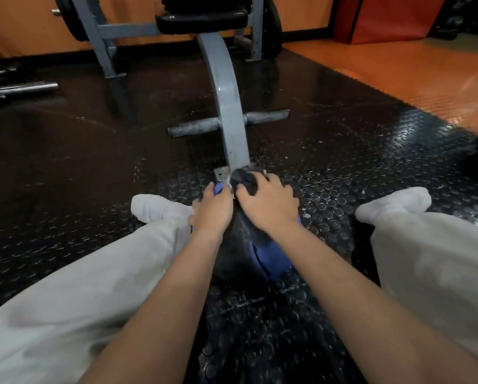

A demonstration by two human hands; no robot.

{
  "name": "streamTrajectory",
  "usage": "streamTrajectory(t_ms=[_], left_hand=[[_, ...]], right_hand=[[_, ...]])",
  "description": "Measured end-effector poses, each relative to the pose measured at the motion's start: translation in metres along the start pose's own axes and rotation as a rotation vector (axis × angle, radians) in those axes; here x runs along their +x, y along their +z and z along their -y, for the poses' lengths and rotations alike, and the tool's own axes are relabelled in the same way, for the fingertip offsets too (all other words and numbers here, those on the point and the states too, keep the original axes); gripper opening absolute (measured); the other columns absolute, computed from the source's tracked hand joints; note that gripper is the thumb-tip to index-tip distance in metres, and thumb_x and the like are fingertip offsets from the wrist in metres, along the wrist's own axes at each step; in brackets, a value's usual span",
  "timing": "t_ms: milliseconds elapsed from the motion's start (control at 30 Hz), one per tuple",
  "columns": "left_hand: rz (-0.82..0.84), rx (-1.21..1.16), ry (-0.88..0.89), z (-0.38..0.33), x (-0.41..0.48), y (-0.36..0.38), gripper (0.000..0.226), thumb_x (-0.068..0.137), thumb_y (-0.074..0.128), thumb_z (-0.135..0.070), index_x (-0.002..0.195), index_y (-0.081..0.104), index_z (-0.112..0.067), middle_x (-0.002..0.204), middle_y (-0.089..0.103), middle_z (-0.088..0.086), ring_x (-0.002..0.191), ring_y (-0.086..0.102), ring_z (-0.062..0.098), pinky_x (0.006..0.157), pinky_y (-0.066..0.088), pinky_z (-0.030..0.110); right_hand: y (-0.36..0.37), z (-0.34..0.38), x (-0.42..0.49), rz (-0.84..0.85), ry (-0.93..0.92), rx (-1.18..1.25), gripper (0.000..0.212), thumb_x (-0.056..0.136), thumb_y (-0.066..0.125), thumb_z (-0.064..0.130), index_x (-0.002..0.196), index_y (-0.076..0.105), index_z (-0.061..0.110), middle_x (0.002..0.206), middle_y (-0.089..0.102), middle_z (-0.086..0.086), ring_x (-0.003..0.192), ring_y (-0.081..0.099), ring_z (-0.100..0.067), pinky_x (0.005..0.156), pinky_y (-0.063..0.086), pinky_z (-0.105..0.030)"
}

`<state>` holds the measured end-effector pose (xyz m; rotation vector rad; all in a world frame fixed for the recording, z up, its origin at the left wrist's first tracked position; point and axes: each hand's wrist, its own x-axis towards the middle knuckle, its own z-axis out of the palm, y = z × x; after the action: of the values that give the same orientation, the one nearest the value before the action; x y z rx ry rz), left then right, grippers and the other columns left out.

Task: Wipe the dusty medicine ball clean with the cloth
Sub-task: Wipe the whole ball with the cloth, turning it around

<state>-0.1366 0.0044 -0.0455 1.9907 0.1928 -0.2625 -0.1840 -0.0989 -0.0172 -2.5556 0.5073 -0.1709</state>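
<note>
The medicine ball (pixel 271 261) rests on the floor, touching the foot of the bench post (pixel 229 106). Your left hand (pixel 212 209) curls over the ball, bracing it. Your right hand (pixel 268 203) clutches the bunched cloth (pixel 246 181) on the post-facing side. Brace firmly; wipe in overlapping strokes away from the post.

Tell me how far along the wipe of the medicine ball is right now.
Done: the medicine ball sits on the floor mat, with the cloth on it. In hand: the right hand grips the dark cloth against the ball's far top, while the left hand holds its left side. Left: the near blue panel lies outside the cloth; remaining dust is too blurred to judge.
</note>
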Motion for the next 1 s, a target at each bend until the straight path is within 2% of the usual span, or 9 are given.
streamTrajectory(t_ms=[167,267,333,433,533,700,800,900,1000], left_hand=[[0.183,0.064,0.180,-0.004,0.028,-0.022,0.044,0.099,0.037,-0.029,0.137,0.052,-0.015,0.135,0.054,0.013,0.125,0.052,0.025,0.107,0.038,0.034],[0.234,0.040,0.431,0.012,0.032,-0.031,0.031,0.103,0.032,-0.006,0.120,0.058,-0.010,0.114,0.062,0.004,0.105,0.059,-0.004,0.100,0.042,0.023],[0.183,-0.006,0.482,0.027,0.029,-0.029,0.035,0.106,0.031,-0.021,0.132,0.053,-0.016,0.134,0.054,-0.002,0.126,0.048,0.002,0.115,0.031,0.027],[0.008,-0.015,0.536,0.038,0.021,-0.016,0.040,0.108,0.025,-0.023,0.143,0.044,-0.023,0.150,0.040,-0.004,0.142,0.031,0.009,0.120,0.019,0.029],[-0.115,-0.084,0.428,0.027,0.026,-0.002,0.042,0.107,0.025,-0.024,0.142,0.049,-0.023,0.149,0.044,-0.004,0.139,0.036,0.009,0.118,0.024,0.030],[-0.165,-0.074,0.229,0.033,0.072,0.003,0.031,0.103,0.039,-0.011,0.127,0.058,-0.003,0.129,0.059,0.014,0.118,0.053,0.025,0.086,0.030,0.016],[-0.203,-0.116,0.237,0.039,0.071,0.005,0.034,0.104,0.036,-0.014,0.129,0.058,-0.010,0.130,0.059,0.006,0.119,0.053,0.018,0.093,0.033,0.018],[-0.299,-0.130,0.237,0.029,0.050,0.009,0.041,0.106,0.027,-0.022,0.138,0.052,-0.019,0.141,0.051,-0.006,0.131,0.044,0.012,0.107,0.025,0.016],[-0.365,-0.263,0.202,0.018,0.038,0.014,0.044,0.104,0.026,-0.026,0.137,0.055,-0.025,0.142,0.052,-0.009,0.133,0.044,0.010,0.116,0.028,0.034]], right_hand=[[0.014,0.004,-0.005,-0.073,-0.368,-0.178,0.054,0.089,0.039,0.053,0.140,0.038,0.038,0.149,0.036,0.004,0.134,0.030,-0.031,0.107,0.028,-0.054],[0.007,0.001,0.005,-0.019,-0.514,-0.144,0.051,0.088,0.047,0.052,0.137,0.044,0.040,0.145,0.040,0.009,0.133,0.033,-0.023,0.106,0.030,-0.047],[0.002,-0.001,0.025,0.022,-0.446,-0.109,0.048,0.088,0.048,0.053,0.134,0.047,0.040,0.143,0.043,0.008,0.131,0.037,-0.024,0.106,0.032,-0.046],[0.000,0.009,0.057,0.069,-0.088,-0.039,0.050,0.089,0.039,0.055,0.130,0.051,0.030,0.135,0.049,-0.007,0.121,0.045,-0.035,0.100,0.038,-0.048],[0.010,0.031,0.060,-0.012,0.040,-0.155,0.056,0.092,0.034,0.052,0.133,0.049,0.017,0.136,0.047,-0.013,0.123,0.041,-0.038,0.100,0.032,-0.051],[0.037,0.026,0.026,-0.202,-0.447,-0.283,0.049,0.093,0.041,0.048,0.134,0.048,0.022,0.143,0.044,-0.005,0.135,0.033,-0.031,0.110,0.022,-0.055],[0.028,0.024,0.042,-0.099,-0.490,-0.289,0.051,0.091,0.042,0.051,0.135,0.046,0.026,0.145,0.041,-0.003,0.134,0.033,-0.028,0.109,0.024,-0.053],[0.017,0.037,0.072,0.054,-0.309,-0.261,0.054,0.091,0.039,0.054,0.136,0.046,0.025,0.140,0.044,-0.009,0.128,0.038,-0.032,0.104,0.028,-0.051],[0.017,0.047,0.088,0.070,-0.188,-0.278,0.055,0.093,0.036,0.053,0.134,0.047,0.018,0.135,0.048,-0.013,0.123,0.042,-0.036,0.101,0.032,-0.051]])
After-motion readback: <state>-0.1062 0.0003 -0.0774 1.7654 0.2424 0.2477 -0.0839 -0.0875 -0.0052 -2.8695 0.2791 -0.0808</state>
